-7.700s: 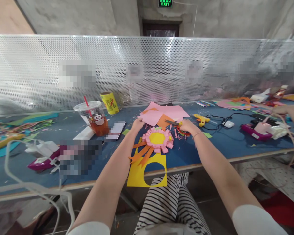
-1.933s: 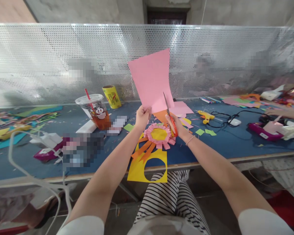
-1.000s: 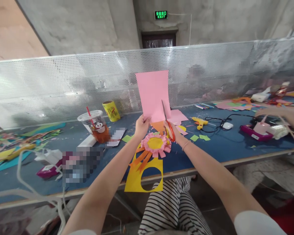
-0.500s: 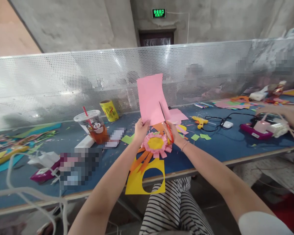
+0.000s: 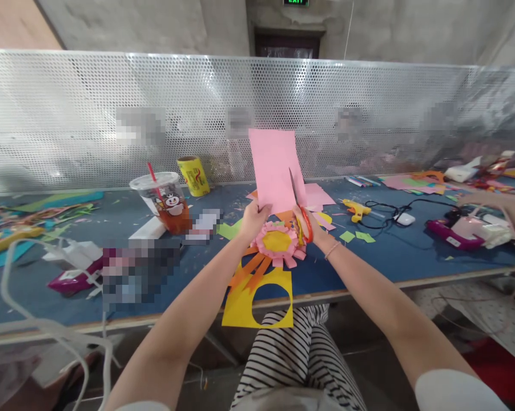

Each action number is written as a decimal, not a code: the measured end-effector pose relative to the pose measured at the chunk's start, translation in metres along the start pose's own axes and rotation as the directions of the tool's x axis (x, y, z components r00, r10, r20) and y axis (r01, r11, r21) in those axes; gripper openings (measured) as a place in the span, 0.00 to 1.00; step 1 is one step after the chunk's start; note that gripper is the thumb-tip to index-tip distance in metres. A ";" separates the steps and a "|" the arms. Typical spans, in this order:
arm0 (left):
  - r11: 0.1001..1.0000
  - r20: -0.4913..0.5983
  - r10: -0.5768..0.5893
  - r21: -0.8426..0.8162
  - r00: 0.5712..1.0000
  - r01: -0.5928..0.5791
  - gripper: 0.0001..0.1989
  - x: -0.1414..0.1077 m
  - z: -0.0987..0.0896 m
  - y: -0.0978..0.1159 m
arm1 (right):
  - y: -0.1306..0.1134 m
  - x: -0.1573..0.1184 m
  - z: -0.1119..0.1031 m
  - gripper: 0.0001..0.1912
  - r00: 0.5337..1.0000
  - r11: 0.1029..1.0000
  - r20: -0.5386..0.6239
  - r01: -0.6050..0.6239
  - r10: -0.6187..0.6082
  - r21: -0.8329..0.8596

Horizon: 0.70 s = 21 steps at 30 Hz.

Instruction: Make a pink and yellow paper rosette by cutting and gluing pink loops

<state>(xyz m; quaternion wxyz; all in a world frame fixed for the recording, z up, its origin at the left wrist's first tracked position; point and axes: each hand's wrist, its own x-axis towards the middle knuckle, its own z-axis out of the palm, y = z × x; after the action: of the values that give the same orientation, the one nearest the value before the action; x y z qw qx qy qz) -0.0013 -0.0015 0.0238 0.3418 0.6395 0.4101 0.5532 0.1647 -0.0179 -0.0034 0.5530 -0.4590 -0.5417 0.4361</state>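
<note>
A pink sheet of paper (image 5: 275, 165) stands upright in front of me, pinched at its lower left corner by my left hand (image 5: 254, 220). My right hand (image 5: 312, 224) grips red-handled scissors (image 5: 308, 225), whose dark blades lie along the sheet's right part. Below both hands, on the blue table, is a paper flower (image 5: 277, 242) with a yellow centre, a pink looped rim and orange strips. Under it a yellow sheet (image 5: 236, 314) with a round hole hangs over the table's front edge.
Left stand a drink cup (image 5: 174, 208) with a straw and a yellow tape roll (image 5: 193, 176). To the right are a yellow glue gun (image 5: 357, 210), its cord, green paper scraps (image 5: 364, 237) and a purple power strip (image 5: 453, 235). Another person's arm (image 5: 497, 200) reaches in at far right.
My view has tilted down somewhat. The scissors have shifted slightly relative to the pink sheet; both hands keep their holds.
</note>
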 end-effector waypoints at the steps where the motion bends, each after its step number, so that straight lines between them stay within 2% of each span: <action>1: 1.000 0.001 0.003 0.016 1.000 -0.003 0.10 0.000 0.000 -0.001 | 0.000 0.000 0.000 0.21 1.000 1.000 0.005 -0.016 0.016 0.014; 6: 0.999 0.012 0.030 0.043 0.999 -0.030 0.10 0.000 0.000 -0.002 | 0.000 0.000 0.003 0.19 0.999 0.999 -0.016 -0.033 0.033 0.020; 11: 0.998 0.012 0.037 0.045 0.999 -0.037 0.09 -0.002 0.000 0.000 | 0.002 0.000 0.000 0.21 0.991 0.975 -0.018 0.126 -0.131 -0.184; 13: 0.999 0.000 0.027 0.042 1.000 -0.027 0.09 -0.003 0.000 0.002 | 0.004 0.001 -0.001 0.22 0.989 0.966 -0.005 0.142 -0.147 -0.216; 17: 0.999 -0.047 0.013 0.034 0.999 -0.012 0.08 -0.002 0.000 0.003 | 0.004 0.004 -0.002 0.23 0.999 0.999 0.045 -0.021 0.022 -0.027; 21: 0.995 -0.036 0.037 0.098 0.999 -0.034 0.07 0.000 -0.002 0.001 | 0.001 0.003 -0.001 0.24 0.987 0.977 0.078 -0.153 0.143 0.146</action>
<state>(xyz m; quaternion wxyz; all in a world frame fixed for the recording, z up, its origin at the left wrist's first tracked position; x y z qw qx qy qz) -0.0028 -0.0017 0.0246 0.2927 0.6521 0.4315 0.5504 0.1661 -0.0145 -0.0036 0.5336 -0.4397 -0.4896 0.5313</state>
